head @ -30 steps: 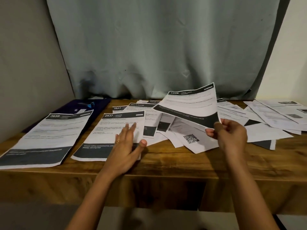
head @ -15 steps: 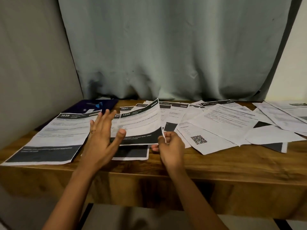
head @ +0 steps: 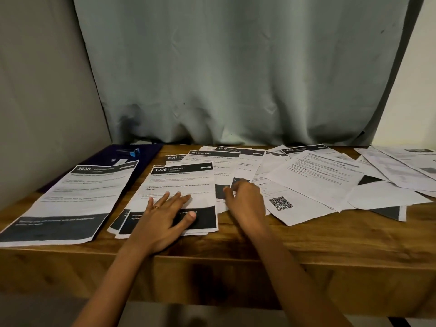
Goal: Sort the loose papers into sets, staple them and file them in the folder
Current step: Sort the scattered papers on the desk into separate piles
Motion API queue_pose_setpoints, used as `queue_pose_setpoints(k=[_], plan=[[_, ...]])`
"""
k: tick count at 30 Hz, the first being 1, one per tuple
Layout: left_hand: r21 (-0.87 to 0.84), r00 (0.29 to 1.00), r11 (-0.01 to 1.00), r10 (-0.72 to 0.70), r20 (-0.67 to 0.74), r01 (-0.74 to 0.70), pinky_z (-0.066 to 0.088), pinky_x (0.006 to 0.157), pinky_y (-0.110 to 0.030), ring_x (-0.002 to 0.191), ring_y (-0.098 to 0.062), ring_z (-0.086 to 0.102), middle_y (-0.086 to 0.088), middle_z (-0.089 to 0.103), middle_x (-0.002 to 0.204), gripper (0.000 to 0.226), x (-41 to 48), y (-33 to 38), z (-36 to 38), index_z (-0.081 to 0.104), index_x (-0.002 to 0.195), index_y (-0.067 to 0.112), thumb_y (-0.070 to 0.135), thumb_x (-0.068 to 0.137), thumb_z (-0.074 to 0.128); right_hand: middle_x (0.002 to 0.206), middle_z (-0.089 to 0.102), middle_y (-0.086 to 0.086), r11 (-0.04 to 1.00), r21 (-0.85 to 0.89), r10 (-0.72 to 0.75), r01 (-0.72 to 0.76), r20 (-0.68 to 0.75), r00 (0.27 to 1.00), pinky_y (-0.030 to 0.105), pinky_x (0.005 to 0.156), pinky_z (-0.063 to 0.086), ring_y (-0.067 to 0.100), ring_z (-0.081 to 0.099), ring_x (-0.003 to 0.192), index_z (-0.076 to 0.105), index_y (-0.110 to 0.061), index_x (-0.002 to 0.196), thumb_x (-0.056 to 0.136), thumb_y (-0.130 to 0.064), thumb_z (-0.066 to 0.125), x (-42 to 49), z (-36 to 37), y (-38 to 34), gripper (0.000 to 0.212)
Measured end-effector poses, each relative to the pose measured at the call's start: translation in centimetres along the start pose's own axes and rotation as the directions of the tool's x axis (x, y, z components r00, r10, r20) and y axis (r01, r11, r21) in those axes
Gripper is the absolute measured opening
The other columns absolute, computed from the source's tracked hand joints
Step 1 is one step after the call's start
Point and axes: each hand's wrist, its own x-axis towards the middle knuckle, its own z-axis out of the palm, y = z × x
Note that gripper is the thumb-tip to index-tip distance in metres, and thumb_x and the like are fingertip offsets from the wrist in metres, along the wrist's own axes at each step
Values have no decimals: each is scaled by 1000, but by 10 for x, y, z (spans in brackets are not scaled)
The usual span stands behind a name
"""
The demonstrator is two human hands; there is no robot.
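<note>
Brown wooden surface: carries all the papers.
White printed sheet headed 1226: tops a small stack at centre. Your left hand lies flat on it, fingers straight, grip open.
White sheet headed 3638: to the left, its far end overlapping the dark blue folder.
Loose white papers: fanned to the right.
Your right hand: at their near left edge, fingers curled, blurred; I cannot tell its grip.
</note>
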Motion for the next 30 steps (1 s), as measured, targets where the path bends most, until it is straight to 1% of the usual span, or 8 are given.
queue_pose_setpoints(k=[4,7,10,16,20,24,27,30], plan=[[-13,999,999,-41,33,42,-2,119,-45,147,-15,8,7,18,158,114,-1,-1,7,22,147,42,94,53,-16,113,64,9,993,-62,105,-99,114,988,27,70,39,28,61,102,62,-7,109,93,-35,57,31,7,-8,33],[-1,998,999,-47,38,47,-2,120,-43,147,-14,9,8,17,158,115,1,-1,9,22,147,42,94,52,-17,116,64,6,988,-116,116,-102,126,985,28,72,42,25,61,104,62,-11,111,91,-33,62,43,20,-13,30],[-2,998,999,-47,36,48,-1,120,-42,147,-13,10,9,17,158,113,1,-2,10,22,147,43,94,53,-16,121,61,6,970,-216,140,-109,135,981,30,80,48,24,60,108,60,-13,117,89,-25,66,51,29,-14,31],[3,998,999,-52,37,52,0,120,-41,147,-12,10,9,16,159,111,3,-4,11,20,147,43,95,54,-12,122,61,6,963,-222,187,-151,152,971,29,78,46,24,59,110,57,-13,120,87,-21,69,63,34,-11,36],[5,998,998,-55,36,55,1,120,-41,147,-12,11,9,16,159,109,2,-3,11,21,147,42,94,56,-10,123,60,6,951,-253,219,-177,148,964,31,83,48,24,58,111,57,-13,121,85,-18,69,70,35,-7,38],[12,998,999,-53,18,53,2,120,-41,146,-12,14,8,19,158,103,1,-3,12,24,147,41,91,61,-4,124,57,8,939,-272,247,-208,117,962,33,87,49,26,55,112,57,-14,121,80,-27,72,77,37,-8,45],[11,998,999,-52,20,52,3,120,-42,146,-13,15,8,20,158,104,1,-3,12,25,147,41,92,61,-3,119,61,5,941,-267,247,-211,113,962,32,83,49,24,57,110,60,-15,116,77,-37,76,81,39,-10,47],[7,998,999,-54,23,53,3,120,-42,146,-13,15,8,20,158,103,2,-4,12,25,146,41,92,61,-1,117,62,3,940,-256,269,-226,145,952,30,78,47,22,60,106,60,-15,115,79,-29,76,86,40,-11,41]])
